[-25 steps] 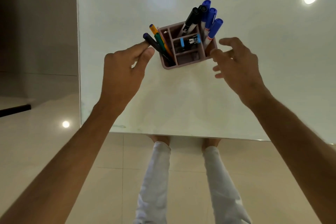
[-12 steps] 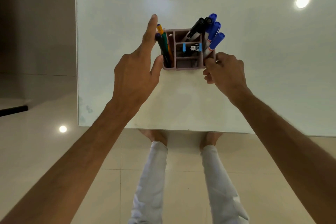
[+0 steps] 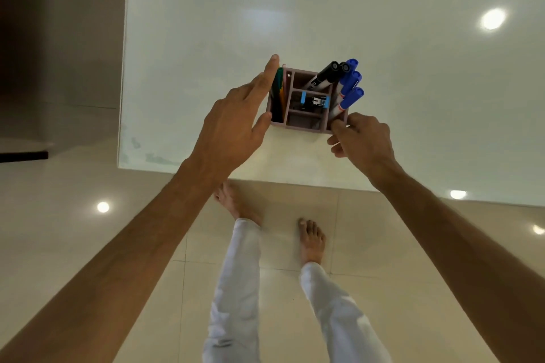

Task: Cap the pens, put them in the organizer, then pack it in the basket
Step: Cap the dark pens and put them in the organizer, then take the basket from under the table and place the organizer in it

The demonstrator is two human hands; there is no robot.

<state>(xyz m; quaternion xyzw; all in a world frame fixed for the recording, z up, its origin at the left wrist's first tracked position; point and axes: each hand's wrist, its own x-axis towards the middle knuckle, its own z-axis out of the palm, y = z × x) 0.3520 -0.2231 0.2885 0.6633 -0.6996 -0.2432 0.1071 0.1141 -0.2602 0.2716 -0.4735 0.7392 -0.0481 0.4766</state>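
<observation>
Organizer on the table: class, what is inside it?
The organizer holds blue-capped markers, black-capped markers, a green pen and a small blue-and-black item. The left hand covers part of the left compartment.

Your mauve divided organizer (image 3: 306,122) sits near the worktop's front edge. Capped blue markers (image 3: 351,88) and black markers (image 3: 327,74) lean from its right compartments; a green pen (image 3: 278,76) stands in its left slot.

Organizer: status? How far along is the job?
Done: capped blue markers and black markers stand in the organizer. In hand: left hand and right hand take its sides on the table. Left: packing; no basket in view.
</observation>
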